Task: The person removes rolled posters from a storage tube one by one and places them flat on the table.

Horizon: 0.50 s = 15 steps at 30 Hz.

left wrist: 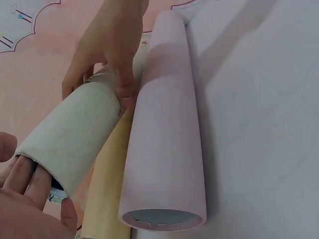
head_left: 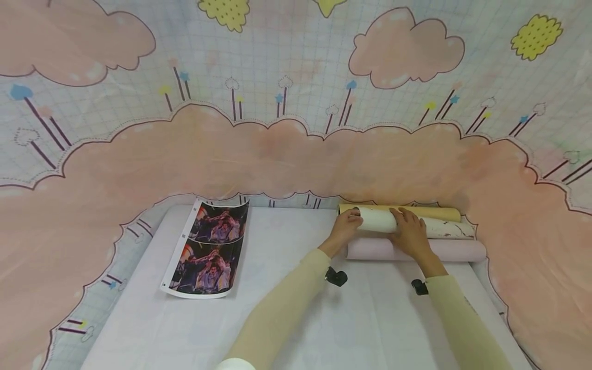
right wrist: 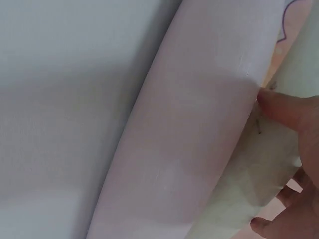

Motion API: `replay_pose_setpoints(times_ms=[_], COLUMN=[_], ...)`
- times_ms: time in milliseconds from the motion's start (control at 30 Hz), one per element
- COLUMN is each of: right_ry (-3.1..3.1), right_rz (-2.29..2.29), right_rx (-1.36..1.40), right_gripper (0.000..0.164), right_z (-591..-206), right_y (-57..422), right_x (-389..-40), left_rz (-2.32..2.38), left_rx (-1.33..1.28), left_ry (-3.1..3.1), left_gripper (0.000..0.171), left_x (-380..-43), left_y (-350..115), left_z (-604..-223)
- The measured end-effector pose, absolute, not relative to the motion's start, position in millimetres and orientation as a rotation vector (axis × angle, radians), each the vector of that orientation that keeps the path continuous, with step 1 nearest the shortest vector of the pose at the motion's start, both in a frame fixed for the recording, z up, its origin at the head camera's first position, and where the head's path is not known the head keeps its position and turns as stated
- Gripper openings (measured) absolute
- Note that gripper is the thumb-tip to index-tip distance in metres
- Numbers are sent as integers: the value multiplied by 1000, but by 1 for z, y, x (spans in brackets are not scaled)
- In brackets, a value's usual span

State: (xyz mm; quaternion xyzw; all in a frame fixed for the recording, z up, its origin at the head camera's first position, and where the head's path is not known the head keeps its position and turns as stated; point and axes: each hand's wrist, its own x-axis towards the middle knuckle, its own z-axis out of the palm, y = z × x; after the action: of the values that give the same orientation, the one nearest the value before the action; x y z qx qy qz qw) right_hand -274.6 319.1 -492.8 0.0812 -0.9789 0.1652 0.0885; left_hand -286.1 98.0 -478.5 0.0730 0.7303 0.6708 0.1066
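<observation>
Head view: white roll [head_left: 377,220], cylindrical, is held near the far right of the table [head_left: 287,318], between the yellow roll [head_left: 439,213] behind and the pink roll [head_left: 455,251] in front. The left hand [head_left: 344,227] grips its left end; the right hand [head_left: 410,234] holds it further along. Whether the marbled length [head_left: 450,229] beyond belongs to the same roll cannot be told. Keep both hands in line with its axis.

Left wrist view: two left-hand fingers enter the open end, with other digits outside, so the grip closes only as far as the roll wall. Pinch lightly; a thin wall would probably dent. The roll lies at an angle to its neighbours; level both ends together.

Right wrist view: the right thumb [right wrist: 281,107] bears on the near side, with the fingers curved around the far side, the spread matching the roll's girth. Keep the thumb clear of the pink roll, to avoid dragging it.
</observation>
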Motion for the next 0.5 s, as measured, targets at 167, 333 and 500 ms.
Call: replay_pose_setpoints(times_ms=[167,333,500], right_ry=[-2915,-2886,-2848], right_rz=[397,296,271], right_rx=[301,338,330], right_gripper=[80,80,80], right_z=[-494,-498,-497], right_y=[325,324,320], right_x=[-275,-275,-273], left_rz=[1979,2001,1981], left_rx=[226,195,210], left_ry=[2130,2127,2146], left_gripper=[40,39,39], left_x=[-285,-283,-281], left_y=[98,96,89], left_z=[-477,-479,-478])
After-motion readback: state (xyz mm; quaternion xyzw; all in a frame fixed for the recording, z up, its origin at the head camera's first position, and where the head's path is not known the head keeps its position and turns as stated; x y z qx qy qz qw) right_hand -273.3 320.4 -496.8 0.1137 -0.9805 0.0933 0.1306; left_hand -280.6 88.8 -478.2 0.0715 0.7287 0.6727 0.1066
